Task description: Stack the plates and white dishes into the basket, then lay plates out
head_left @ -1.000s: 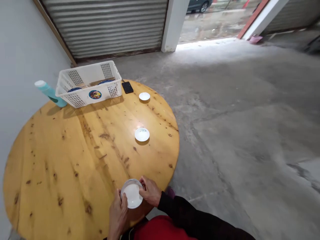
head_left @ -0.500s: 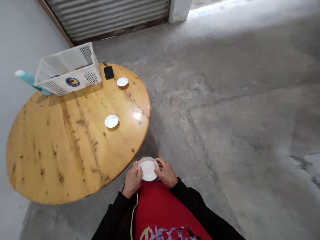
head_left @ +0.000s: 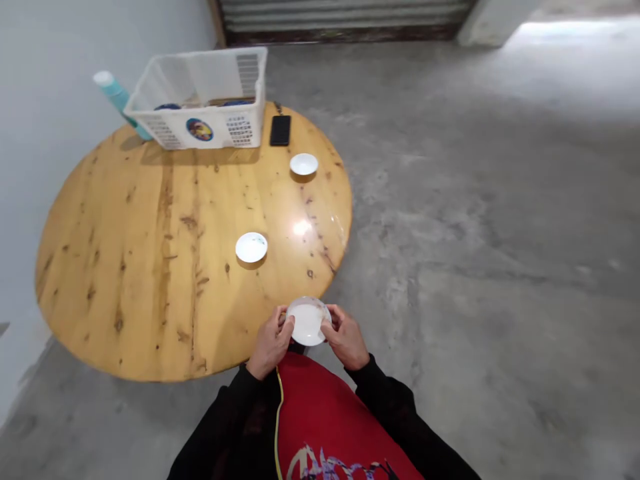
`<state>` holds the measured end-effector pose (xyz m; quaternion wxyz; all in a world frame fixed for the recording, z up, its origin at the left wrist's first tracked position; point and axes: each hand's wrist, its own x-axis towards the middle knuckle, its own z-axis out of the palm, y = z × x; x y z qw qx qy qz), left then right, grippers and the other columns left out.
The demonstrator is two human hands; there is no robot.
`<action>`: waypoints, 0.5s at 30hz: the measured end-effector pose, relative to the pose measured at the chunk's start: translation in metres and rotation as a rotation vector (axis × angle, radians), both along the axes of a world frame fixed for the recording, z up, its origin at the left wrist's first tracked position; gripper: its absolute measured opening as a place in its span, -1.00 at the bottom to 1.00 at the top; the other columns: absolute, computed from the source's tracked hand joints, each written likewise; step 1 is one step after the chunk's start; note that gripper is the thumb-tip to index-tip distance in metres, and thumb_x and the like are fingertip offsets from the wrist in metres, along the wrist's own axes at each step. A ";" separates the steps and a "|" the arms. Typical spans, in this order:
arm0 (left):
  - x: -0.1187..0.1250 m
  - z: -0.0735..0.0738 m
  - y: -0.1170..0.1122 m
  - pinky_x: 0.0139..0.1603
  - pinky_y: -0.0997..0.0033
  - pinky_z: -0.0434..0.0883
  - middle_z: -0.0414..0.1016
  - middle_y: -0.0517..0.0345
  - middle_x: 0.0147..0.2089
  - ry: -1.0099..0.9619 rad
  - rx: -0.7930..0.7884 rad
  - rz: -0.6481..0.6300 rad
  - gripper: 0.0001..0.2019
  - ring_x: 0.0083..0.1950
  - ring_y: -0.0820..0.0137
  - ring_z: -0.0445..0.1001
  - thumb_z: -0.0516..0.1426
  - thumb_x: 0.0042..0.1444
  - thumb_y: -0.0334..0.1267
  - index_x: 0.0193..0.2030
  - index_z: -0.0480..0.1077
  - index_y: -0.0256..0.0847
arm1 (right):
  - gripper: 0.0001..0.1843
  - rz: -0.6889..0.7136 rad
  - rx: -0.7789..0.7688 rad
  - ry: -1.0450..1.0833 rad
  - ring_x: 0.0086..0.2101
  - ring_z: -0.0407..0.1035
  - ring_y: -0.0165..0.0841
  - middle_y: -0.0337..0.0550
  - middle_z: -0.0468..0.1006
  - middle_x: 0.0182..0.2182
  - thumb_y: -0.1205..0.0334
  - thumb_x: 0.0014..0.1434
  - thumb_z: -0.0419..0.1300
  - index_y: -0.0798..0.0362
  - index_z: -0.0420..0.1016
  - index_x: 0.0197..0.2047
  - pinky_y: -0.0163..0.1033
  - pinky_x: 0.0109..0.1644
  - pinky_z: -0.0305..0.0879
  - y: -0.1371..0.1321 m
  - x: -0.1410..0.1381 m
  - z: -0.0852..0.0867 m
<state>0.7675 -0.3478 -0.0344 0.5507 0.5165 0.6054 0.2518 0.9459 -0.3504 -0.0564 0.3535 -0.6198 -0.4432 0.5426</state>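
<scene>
Between both hands I hold a small white dish by its opposite rims, face up, in front of my red shirt and by the table's near edge. My left hand is closed on its left side, thumb over the rim. On the right side my right hand pinches the rim the same way, its thumb on the dish. Nearest to them on the round wooden table lies a white bowl with a faint pattern inside. Farther back, near the right edge, rests another white bowl.
At the table's back stands a white plastic basket with some things inside, partly hidden by its wall. A turquoise cylinder with a white top leans beside it at the wall. A black phone-like object lies right of the basket. Concrete floor surrounds the table.
My view has turned left, so the table and its things appear farther right. My hands with the dish are now closer to the table's near edge. The grip is the same.
</scene>
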 end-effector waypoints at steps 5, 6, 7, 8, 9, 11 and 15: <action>-0.018 0.003 0.053 -0.21 0.43 0.38 0.55 0.09 -0.18 0.268 0.153 0.249 -0.71 -0.29 0.40 0.47 -0.04 0.31 -0.13 -0.01 0.41 -0.18 | -0.69 0.244 0.118 -0.152 -0.41 0.44 -0.31 -0.13 0.58 -0.41 0.17 0.02 0.07 0.08 0.45 -0.17 -0.24 -0.23 0.40 0.095 -0.025 0.008; -0.023 0.003 0.063 -0.18 0.42 0.38 0.54 0.07 -0.16 0.336 0.186 0.286 -0.70 -0.26 0.38 0.48 -0.04 0.31 -0.16 0.00 0.42 -0.19 | -0.69 0.282 0.137 -0.172 -0.43 0.43 -0.32 -0.14 0.58 -0.41 0.18 0.02 0.07 0.09 0.46 -0.17 -0.24 -0.24 0.39 0.111 -0.033 0.008; -0.029 0.002 0.072 -0.14 0.41 0.39 0.54 0.05 -0.15 0.401 0.214 0.317 -0.70 -0.22 0.36 0.48 -0.05 0.31 -0.18 0.02 0.43 -0.20 | -0.68 0.316 0.154 -0.191 -0.45 0.41 -0.33 -0.15 0.58 -0.40 0.18 0.02 0.07 0.09 0.47 -0.16 -0.24 -0.25 0.38 0.125 -0.041 0.006; -0.035 0.002 0.081 -0.11 0.39 0.38 0.53 0.03 -0.15 0.466 0.229 0.339 -0.69 -0.18 0.34 0.48 -0.05 0.31 -0.21 0.04 0.44 -0.21 | -0.66 0.343 0.168 -0.212 -0.48 0.39 -0.35 -0.14 0.58 -0.38 0.18 0.03 0.07 0.10 0.49 -0.15 -0.24 -0.27 0.37 0.138 -0.050 0.005; -0.040 0.002 0.090 -0.09 0.37 0.38 0.52 0.02 -0.16 0.528 0.230 0.353 -0.68 -0.16 0.31 0.48 -0.05 0.31 -0.23 0.06 0.44 -0.22 | -0.65 0.363 0.183 -0.237 -0.51 0.37 -0.36 -0.12 0.59 -0.34 0.18 0.03 0.07 0.12 0.50 -0.14 -0.23 -0.28 0.36 0.150 -0.058 0.003; -0.051 0.002 0.106 -0.07 0.34 0.37 0.50 0.00 -0.17 0.634 0.194 0.367 -0.66 -0.13 0.27 0.48 -0.04 0.31 -0.26 0.09 0.45 -0.23 | -0.61 0.388 0.212 -0.303 -0.54 0.34 -0.39 -0.06 0.59 -0.26 0.19 0.05 0.06 0.15 0.54 -0.11 -0.22 -0.29 0.36 0.170 -0.074 -0.001; -0.064 0.000 0.132 -0.10 0.35 0.36 0.49 0.00 -0.20 0.772 0.062 0.387 -0.68 -0.12 0.23 0.50 -0.02 0.31 -0.27 0.08 0.48 -0.19 | -0.58 0.444 0.287 -0.460 -0.44 0.36 -0.31 -0.02 0.52 -0.29 0.20 0.07 0.05 0.19 0.60 -0.11 -0.17 -0.18 0.36 0.201 -0.098 -0.013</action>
